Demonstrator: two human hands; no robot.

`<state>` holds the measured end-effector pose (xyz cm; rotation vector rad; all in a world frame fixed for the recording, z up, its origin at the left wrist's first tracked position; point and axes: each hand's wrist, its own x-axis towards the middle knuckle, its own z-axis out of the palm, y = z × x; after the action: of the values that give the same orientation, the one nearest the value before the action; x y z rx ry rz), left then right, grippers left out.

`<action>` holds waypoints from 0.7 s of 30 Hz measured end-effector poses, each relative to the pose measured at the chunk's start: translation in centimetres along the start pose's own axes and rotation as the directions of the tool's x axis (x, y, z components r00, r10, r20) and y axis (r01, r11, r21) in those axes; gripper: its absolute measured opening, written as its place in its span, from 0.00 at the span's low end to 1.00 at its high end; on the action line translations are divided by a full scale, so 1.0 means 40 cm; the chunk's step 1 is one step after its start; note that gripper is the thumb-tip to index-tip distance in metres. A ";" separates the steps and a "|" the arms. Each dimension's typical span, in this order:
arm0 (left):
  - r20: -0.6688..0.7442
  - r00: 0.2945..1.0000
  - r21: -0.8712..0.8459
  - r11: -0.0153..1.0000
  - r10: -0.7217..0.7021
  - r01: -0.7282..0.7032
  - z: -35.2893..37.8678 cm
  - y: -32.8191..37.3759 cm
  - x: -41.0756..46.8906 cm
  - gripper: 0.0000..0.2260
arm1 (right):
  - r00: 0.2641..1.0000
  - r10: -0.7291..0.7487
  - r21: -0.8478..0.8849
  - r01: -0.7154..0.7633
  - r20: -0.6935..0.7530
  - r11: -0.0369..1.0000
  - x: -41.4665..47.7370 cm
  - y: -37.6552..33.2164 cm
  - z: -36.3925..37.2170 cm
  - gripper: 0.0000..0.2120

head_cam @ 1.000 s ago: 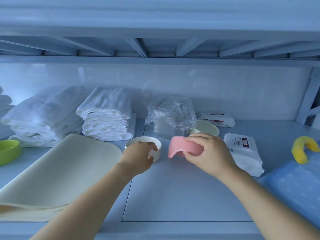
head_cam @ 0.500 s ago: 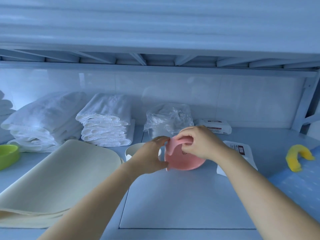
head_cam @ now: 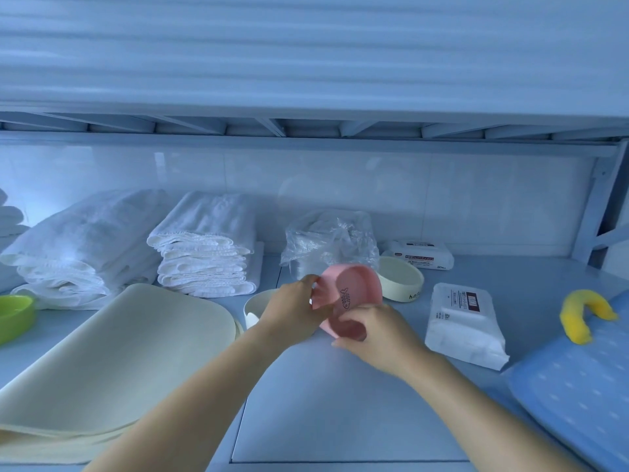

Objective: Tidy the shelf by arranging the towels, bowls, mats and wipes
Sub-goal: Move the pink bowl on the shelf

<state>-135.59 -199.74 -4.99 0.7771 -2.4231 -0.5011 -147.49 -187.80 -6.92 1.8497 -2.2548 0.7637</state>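
A pink bowl [head_cam: 354,287] with a fish-bone drawing is tilted on its side above the shelf, its inside facing me. My left hand [head_cam: 292,311] pinches its left rim and my right hand [head_cam: 377,332] grips its lower edge. A white bowl [head_cam: 255,303] sits behind my left hand, partly hidden. A cream bowl [head_cam: 401,277] stands behind the pink one. Two wipes packs lie right: a near wipes pack [head_cam: 463,321] and a far wipes pack [head_cam: 422,255]. Cream mats [head_cam: 112,356] lie left, with a near towel stack [head_cam: 207,247] and a left towel stack [head_cam: 78,243] behind.
A green bowl [head_cam: 13,315] sits at the far left edge. A crumpled clear plastic bag [head_cam: 330,243] stands at the back. A blue dotted mat [head_cam: 585,379] with a yellow curved piece [head_cam: 578,311] lies at the right. The upper shelf [head_cam: 306,63] hangs low overhead.
The pink bowl has been turned from mouth-down to tilted with its inside toward me. My left hand left the white bowl and took its rim; my right hand shifted to its lower edge.
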 end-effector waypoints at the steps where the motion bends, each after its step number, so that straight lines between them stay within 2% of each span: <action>1: -0.007 1.000 0.002 1.000 -0.001 0.001 0.003 0.003 0.003 0.22 | 1.000 0.005 0.005 -0.005 -0.002 1.000 0.004 -0.004 0.007 0.07; 5: -0.038 0.998 0.025 0.999 -0.044 0.045 0.020 0.000 0.017 0.22 | 0.997 0.041 0.034 -0.039 -0.058 0.999 0.013 -0.022 0.025 0.11; 8: -0.085 0.993 -0.006 0.997 -0.079 0.078 0.023 -0.008 0.022 0.23 | 0.987 0.113 0.067 -0.106 -0.112 0.992 0.013 -0.026 0.030 0.05; 10: -0.112 0.992 -0.004 0.998 -0.061 0.061 0.022 -0.017 0.021 0.21 | 0.982 0.128 0.082 -0.118 -0.137 0.990 0.014 -0.025 0.031 0.06; 13: -0.066 0.998 0.003 1.000 -0.006 0.007 0.015 -0.032 0.009 0.18 | 0.984 0.101 0.056 -0.094 -0.147 0.994 0.014 -0.021 0.030 0.06; 16: 0.000 1.000 0.039 0.999 0.007 -0.007 0.003 -0.052 -0.009 0.18 | 0.981 0.089 0.016 -0.088 -0.173 0.996 0.013 -0.010 0.020 0.10; 21: 0.031 0.999 0.172 0.985 0.021 -0.026 -0.015 -0.097 -0.031 0.25 | 0.991 0.066 -0.069 -0.074 -0.114 0.995 0.013 0.005 0.001 0.14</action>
<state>-132.74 -202.04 -6.90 0.8163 -2.5243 -0.2978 -147.79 -188.26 -6.80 1.6610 -2.2566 0.7642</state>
